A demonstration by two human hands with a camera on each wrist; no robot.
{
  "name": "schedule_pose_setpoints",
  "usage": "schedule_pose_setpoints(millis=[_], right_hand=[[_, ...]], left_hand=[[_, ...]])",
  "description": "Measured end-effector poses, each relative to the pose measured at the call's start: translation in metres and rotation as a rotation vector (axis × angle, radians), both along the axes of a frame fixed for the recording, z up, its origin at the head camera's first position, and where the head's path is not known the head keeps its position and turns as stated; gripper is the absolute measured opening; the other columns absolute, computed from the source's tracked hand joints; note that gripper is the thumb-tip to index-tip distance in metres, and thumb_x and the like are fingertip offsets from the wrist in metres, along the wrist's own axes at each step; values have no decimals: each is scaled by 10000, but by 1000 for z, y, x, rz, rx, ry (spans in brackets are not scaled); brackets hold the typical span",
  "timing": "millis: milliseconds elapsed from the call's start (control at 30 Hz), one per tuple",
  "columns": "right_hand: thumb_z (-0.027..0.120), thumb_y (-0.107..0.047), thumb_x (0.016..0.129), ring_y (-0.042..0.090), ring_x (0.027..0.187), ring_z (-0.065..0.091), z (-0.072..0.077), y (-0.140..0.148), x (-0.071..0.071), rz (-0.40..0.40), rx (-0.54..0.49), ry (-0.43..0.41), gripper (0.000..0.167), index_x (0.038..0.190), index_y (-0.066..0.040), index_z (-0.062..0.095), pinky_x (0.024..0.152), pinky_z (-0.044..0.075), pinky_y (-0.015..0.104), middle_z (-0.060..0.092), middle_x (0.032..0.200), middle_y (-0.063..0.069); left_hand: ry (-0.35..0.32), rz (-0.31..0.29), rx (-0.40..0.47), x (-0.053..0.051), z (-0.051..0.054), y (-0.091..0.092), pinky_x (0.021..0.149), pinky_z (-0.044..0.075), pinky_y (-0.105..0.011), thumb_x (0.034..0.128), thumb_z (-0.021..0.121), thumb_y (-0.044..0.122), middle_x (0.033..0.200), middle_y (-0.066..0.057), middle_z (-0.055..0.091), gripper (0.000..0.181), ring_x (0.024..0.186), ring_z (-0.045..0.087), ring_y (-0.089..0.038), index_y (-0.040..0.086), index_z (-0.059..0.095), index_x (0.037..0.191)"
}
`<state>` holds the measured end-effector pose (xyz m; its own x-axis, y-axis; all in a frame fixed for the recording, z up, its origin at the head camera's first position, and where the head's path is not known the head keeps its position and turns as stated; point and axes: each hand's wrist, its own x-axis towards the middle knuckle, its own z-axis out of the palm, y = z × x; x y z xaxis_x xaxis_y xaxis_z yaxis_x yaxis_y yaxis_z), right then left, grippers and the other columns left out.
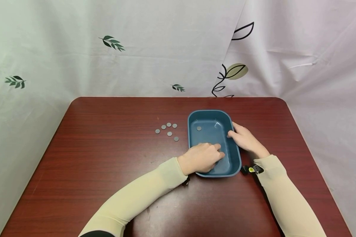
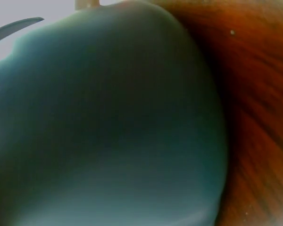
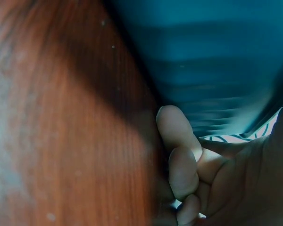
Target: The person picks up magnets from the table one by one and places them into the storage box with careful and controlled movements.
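A blue rectangular plastic box (image 1: 207, 115) stands on the table right of centre. My right hand (image 1: 245, 140) grips its right wall, the thumb over the rim and the fingers outside; the right wrist view shows those fingers (image 3: 174, 125) against the blue side. Over the near half of the box reaches my left hand (image 1: 201, 157), its fingers bent down inside. Whether it pinches anything is hidden under the hand. One small grey coin (image 1: 199, 128) lies on the box floor. Several similar coins (image 1: 169, 134) lie loose on the table to the left. The box's outer wall (image 2: 108, 117) fills the left wrist view.
The dark red wooden table (image 1: 92, 148) has rounded far corners. White curtains (image 1: 154, 49) with leaf prints hang behind and beside it. A small dark wrist camera (image 1: 252, 169) sits at the right sleeve, close to the box.
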<state>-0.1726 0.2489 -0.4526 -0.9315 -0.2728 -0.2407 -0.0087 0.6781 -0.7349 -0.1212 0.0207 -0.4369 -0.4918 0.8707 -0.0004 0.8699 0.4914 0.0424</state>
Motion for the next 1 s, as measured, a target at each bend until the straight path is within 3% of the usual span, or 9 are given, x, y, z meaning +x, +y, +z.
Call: schedule_pose_setpoints(millis=[700,1000], right_hand=[[502,-159,964,260,985,665,1,-1,0,-1,12,9,540,1495,-70,472,873,514,375,672,1284,194],[504,-160,966,253,973,668,0,0,0,6,7,11,550,1507,-74,462,869,515,375,674,1281,191]], left_hand=[[22,-5,-8,0,0,0,673,570,-264,965,667,187,973,8,629,195,735,637,-130,214,747,1141],[65,-3,20,1,7,-5,733,578,-268,926,701,231,967,17,626,179,791,653,-130,220,749,1098]])
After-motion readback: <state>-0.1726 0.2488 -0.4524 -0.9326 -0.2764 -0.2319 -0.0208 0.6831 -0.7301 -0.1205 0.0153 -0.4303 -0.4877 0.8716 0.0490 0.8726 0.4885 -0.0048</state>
